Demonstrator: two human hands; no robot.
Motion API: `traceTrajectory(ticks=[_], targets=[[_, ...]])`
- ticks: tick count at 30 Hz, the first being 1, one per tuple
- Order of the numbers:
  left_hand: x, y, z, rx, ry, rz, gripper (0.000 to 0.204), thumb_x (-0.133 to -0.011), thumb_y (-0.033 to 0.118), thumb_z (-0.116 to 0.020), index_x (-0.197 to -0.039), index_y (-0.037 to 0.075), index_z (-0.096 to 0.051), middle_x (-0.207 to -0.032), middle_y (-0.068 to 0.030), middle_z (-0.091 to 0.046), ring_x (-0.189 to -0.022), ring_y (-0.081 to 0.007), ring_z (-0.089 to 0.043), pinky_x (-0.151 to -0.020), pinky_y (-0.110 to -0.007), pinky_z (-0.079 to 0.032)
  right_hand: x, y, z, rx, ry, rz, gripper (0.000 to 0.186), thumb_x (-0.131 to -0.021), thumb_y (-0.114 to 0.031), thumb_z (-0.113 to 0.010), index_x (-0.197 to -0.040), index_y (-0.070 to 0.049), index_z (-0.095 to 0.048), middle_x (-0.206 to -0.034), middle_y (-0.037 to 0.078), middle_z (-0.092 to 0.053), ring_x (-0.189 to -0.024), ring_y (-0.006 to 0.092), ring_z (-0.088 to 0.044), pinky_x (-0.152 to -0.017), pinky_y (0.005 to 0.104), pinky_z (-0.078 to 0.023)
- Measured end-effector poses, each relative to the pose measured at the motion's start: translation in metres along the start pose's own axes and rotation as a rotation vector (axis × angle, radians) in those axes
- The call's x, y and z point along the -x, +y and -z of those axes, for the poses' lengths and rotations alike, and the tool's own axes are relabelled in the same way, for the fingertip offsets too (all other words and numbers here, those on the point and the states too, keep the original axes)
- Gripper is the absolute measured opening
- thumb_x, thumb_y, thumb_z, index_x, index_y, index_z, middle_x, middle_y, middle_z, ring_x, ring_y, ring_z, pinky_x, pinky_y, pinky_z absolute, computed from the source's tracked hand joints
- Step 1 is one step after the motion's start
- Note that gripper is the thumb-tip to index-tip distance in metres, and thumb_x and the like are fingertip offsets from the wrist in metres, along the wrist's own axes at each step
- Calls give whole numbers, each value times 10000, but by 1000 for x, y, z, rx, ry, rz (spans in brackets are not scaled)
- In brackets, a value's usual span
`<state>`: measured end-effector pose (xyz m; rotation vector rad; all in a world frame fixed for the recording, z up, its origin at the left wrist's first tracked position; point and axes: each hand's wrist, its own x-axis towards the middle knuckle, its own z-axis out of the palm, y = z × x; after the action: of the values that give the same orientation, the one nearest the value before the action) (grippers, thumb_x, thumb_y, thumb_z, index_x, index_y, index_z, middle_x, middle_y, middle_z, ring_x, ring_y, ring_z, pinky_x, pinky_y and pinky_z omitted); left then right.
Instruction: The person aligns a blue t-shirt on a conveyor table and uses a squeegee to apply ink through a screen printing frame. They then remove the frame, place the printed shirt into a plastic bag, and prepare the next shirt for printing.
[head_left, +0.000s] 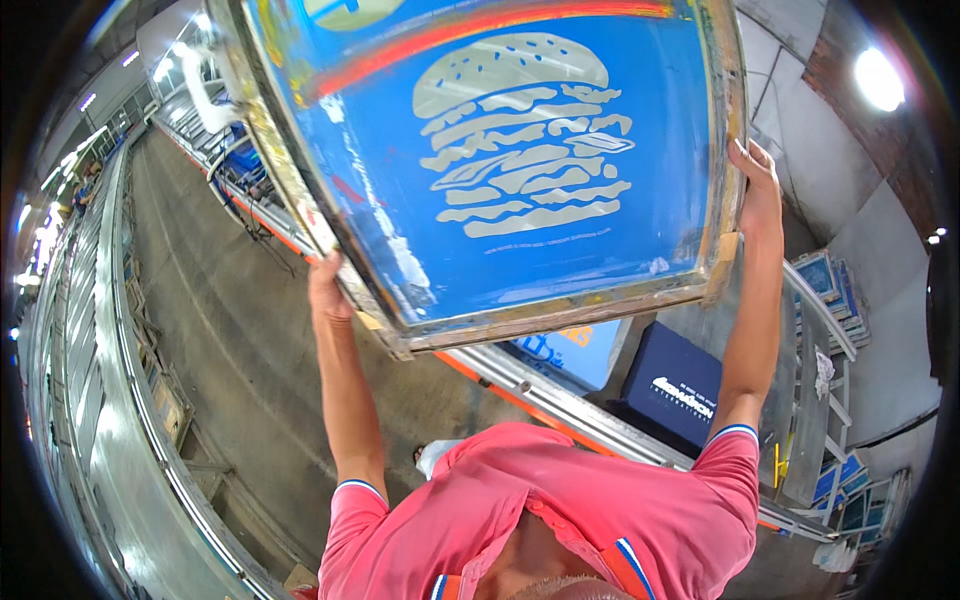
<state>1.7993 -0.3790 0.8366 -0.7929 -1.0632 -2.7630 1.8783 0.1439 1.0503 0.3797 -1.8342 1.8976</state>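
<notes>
Raised in front of me is a screen-printing frame (530,190) with a worn wooden border and blue mesh. Its mesh bears a pale stencil of a tall layered burger, and a red streak of ink crosses it above the burger. My left hand (329,288) is closed on the left side of the border near the lower corner. My right hand (758,185) grips the right side, a little higher up; part of its fingers is hidden behind the wood. The frame's top runs out of the picture.
Below the frame stands a long table with an orange-edged metal rail (520,385). A dark navy panel (675,385) and a light blue printed sheet (590,350) lie on it. Another long table (130,430) curves along the left, beyond a concrete aisle. More frames (830,285) are stacked at right.
</notes>
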Motion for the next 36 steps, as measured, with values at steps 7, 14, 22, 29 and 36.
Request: traceTrajectory(ticks=[7,14,22,29,36], targets=[[-13,63,-97,-364,-74,-302,591,-837,236,-706,-1313,-10,-458,-1164,-99,-612,-993,-213,-633,-839,-351,-545,3,24,65,-232,-18,228,229,-899,-194,-624,-989,17,-632,-799,78,-671,-623,124,-643,-540,247,-529],[-47,162,-238,-910,174,-562,285,-964,230,-552,-1073,-32,-573,-862,-99,-666,-688,-187,-666,-631,-304,-551,-74,-20,35,-429,-113,339,247,-924,-213,-597,-962,30,-622,-812,97,-670,-625,136,-646,-541,256,-532],[-2,204,-291,-1127,499,-883,289,-926,252,-624,-1027,-17,-595,-815,-69,-646,-640,-148,-621,-575,-278,-508,-119,-19,-31,-498,-235,271,284,-933,-276,-601,-986,3,-605,-829,82,-651,-720,153,-655,-616,279,-532],[21,199,-303,-1166,608,-903,268,-929,220,-616,-1062,-13,-599,-816,-60,-632,-625,-145,-614,-553,-285,-506,-142,-5,-66,-538,-288,192,269,-921,-260,-612,-981,2,-605,-808,72,-642,-687,143,-640,-595,285,-519],[33,210,-271,-1103,628,-856,277,-908,212,-654,-1081,-3,-617,-932,-22,-641,-809,-95,-580,-702,-258,-482,-143,-2,-81,-576,-321,137,239,-923,-226,-599,-979,6,-611,-800,61,-638,-660,132,-628,-580,271,-505]])
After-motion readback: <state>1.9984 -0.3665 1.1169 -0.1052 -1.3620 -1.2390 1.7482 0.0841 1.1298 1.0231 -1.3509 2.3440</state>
